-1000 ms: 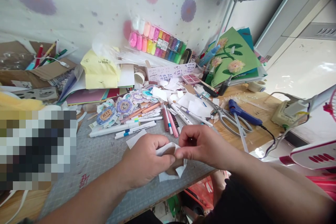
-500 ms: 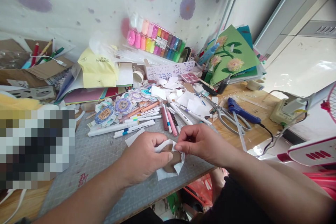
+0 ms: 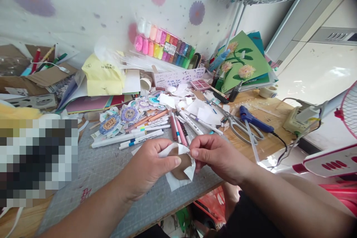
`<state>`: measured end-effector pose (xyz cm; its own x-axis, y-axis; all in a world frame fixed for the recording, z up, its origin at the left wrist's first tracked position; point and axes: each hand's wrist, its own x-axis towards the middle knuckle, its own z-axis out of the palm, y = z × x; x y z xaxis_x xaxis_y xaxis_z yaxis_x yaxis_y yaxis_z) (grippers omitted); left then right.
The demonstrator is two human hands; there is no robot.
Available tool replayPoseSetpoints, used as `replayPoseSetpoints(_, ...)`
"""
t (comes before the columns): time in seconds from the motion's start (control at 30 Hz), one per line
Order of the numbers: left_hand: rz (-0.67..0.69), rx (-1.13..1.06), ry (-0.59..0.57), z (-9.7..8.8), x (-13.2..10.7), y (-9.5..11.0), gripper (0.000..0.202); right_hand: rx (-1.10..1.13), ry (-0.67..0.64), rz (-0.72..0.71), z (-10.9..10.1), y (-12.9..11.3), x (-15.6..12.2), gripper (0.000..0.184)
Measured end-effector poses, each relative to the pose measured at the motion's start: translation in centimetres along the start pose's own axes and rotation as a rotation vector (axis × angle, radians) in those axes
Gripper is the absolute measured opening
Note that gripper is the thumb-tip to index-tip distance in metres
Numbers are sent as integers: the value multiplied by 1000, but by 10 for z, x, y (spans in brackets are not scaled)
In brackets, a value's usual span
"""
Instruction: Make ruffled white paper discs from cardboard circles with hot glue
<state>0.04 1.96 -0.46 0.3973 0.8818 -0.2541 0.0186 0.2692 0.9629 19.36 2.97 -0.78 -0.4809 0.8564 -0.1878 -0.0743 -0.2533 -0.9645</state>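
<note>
White marker [image 3: 141, 139]: "Acrylic Marker…". Card [image 3: 180, 77]: handwritten numbers, too small to read.

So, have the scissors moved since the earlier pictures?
No. The scissors lie as before, handles beside the blue glue gun; only the camera shifted.

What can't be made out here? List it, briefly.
Head view only:
paper-wrapped brown piece: its shape, partly covered by the left hand and right hand.
Left side: hidden by a pixelated block.
handwritten card: figures too small to read.
pink fan: cut off by the right edge.
</note>
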Motion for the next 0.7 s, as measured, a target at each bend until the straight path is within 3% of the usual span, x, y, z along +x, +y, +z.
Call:
replayPoseSetpoints(0.1, -27, -34, 57, 2, 1, 2, 9, -374, 135, -160, -20, -25, -8, 28)
replayPoseSetpoints(0.2, -47, -118, 146, 2, 1, 3, 10, -939, 410, -389, -79, -46, -23, 22)
replayPoseSetpoints(0.23, -41, -150, 173, 2, 2, 3, 11, -1080, 572, -360, -104, -48, -28, 21)
replayPoseSetpoints(0.27, -32, -179, 194, 1, 2, 3, 13, -1195, 718, -217, -129, -47, -32, 21)
replayPoseSetpoints(0.3, -24, -204, 210, 1, 2, 3, 16, -1262, 770, -27, -152, -44, -35, 22)
replayPoseSetpoints(0.33, -23, -224, 223, 1, 3, 3, 18, -1288, 761, 68, -173, -40, -38, 23)
replayPoseSetpoints(0.4, -34, -252, 252, 0, 4, 2, 22, -1310, 758, 155, -201, -28, -41, 31)
replayPoseSetpoints(0.47, -47, -273, 265, 0, 6, 2, 28, -1309, 774, 192, -213, -18, -39, 41)
replayPoseSetpoints(0.6, -31, -311, 281, 0, 8, 2, 32, -1253, 846, 213, -212, -11, -33, 55)
replayPoseSetpoints(0.7, 2, -348, 302, 1, 7, 4, 31, -1149, 870, 167, -210, -17, -38, 50)
